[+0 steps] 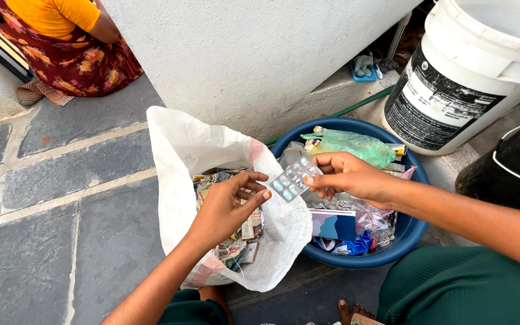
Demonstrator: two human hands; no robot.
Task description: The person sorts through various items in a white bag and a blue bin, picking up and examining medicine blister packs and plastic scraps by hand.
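Right hand (pixel 347 176) pinches blister pack (pixel 295 179) by upper-right end; long axis slants down-left toward left hand (pixel 227 207), fingers loosely curled, empty, over white sack (pixel 182 144) mouth, beside blue basin (pixel 407 232).

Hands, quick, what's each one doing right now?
Left hand: open, fingertips touching the blister pack.
Right hand: pinching the blister pack's other end.

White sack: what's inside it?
The white sack shows crumpled printed paper and small packets at its mouth. The left hand and the folded rim cover the rest; the deeper contents cannot be seen.
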